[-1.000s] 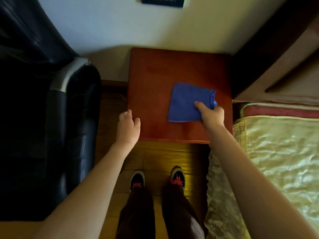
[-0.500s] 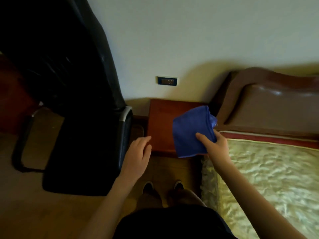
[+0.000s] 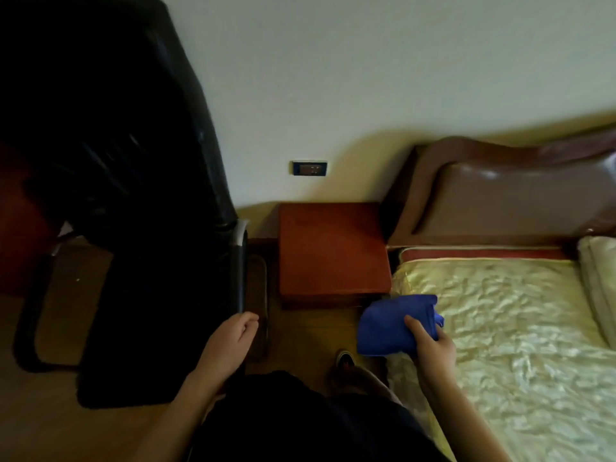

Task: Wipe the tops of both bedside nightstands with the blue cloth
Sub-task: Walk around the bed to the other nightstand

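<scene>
Chair (image 3: 140,228) and bed (image 3: 500,328) flank bare nightstand (image 3: 333,251).

This is a bedroom in a home or a modest hotel room. A bed (image 3: 500,328) with a shiny cream quilted cover fills the lower right of the frame, its padded brown headboard (image 3: 513,198) against a plain pale wall. A reddish wooden nightstand (image 3: 330,251) stands at centre beside it, a wall socket (image 3: 309,168) above. A black leather chair (image 3: 126,195) occupies the left, on wooden flooring.
</scene>
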`<state>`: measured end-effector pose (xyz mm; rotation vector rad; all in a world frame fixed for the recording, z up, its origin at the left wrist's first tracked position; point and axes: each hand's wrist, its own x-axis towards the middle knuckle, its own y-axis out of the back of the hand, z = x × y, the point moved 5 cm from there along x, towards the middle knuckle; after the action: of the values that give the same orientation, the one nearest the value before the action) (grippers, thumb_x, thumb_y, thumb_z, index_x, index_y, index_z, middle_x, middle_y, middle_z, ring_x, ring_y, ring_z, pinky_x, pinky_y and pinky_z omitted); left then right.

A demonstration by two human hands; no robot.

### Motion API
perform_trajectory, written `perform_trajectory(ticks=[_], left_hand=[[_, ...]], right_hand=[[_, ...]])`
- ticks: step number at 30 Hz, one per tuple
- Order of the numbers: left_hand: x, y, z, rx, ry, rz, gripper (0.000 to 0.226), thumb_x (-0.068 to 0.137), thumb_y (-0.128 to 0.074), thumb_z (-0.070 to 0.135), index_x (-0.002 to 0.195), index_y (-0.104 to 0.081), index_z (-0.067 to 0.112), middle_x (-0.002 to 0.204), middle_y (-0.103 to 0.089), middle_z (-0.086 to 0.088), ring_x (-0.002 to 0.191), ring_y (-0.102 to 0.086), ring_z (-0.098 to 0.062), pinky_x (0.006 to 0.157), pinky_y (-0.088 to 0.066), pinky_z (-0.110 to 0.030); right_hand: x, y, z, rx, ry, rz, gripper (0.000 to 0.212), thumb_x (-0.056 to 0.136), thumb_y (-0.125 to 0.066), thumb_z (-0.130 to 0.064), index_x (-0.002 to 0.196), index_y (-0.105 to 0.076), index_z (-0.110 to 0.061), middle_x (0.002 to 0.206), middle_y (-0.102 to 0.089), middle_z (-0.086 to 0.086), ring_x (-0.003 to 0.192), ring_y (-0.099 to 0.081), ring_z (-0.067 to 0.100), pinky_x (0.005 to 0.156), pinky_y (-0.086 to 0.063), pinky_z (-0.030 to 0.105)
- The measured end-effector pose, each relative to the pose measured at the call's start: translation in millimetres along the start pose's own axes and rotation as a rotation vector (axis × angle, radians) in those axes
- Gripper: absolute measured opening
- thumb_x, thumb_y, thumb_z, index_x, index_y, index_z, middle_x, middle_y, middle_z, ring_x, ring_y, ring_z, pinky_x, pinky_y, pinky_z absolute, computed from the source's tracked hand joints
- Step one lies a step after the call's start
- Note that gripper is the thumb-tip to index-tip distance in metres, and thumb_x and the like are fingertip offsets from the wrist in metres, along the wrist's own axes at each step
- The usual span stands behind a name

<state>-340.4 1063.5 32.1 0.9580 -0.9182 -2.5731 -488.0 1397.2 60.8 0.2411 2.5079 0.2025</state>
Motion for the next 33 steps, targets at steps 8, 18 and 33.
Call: perform_trajectory(ticks=[8,18,33], left_hand=[[73,48,71,0.337,-0.524,-0.202,0.032,0.1,-0.042,0.029,0.118,-0.064,0.015,0.12,-0.063,-0.002,0.113,-0.058,-0.021,0.088,-0.042,-0.03],[-39,-82,154,0.452,-1.007,-0.597,0.032,0.1,-0.04,0.028,0.117,-0.064,0.016,0.114,-0.065,0.0,0.107,-0.059,-0.019,0.082,-0.046,-0.034],[-381,-276,-41,0.922,-1.269,-1.302,0.025,0.098,-0.046,0.033,0.116,-0.062,0.026,0.106,-0.066,0.008,0.1,-0.06,-0.005,0.076,-0.045,-0.02]], right_hand=[[-118,41,10,0.338,0.1,0.37,0.01,0.087,-0.069,-0.013,0.096,-0.066,-0.007,0.086,-0.072,0.006,0.07,-0.071,0.01,0.054,-0.053,0.017],[-330,119,159,0.554,0.038,0.937,0.011,0.086,-0.071,-0.013,0.091,-0.068,-0.021,0.088,-0.072,-0.003,0.075,-0.07,0.003,0.059,-0.053,0.015],[-672,42,500,1.052,-0.466,1.633,0.038,0.082,-0.075,-0.015,0.117,-0.065,-0.007,0.109,-0.07,0.011,0.098,-0.067,0.029,0.088,-0.054,0.048]])
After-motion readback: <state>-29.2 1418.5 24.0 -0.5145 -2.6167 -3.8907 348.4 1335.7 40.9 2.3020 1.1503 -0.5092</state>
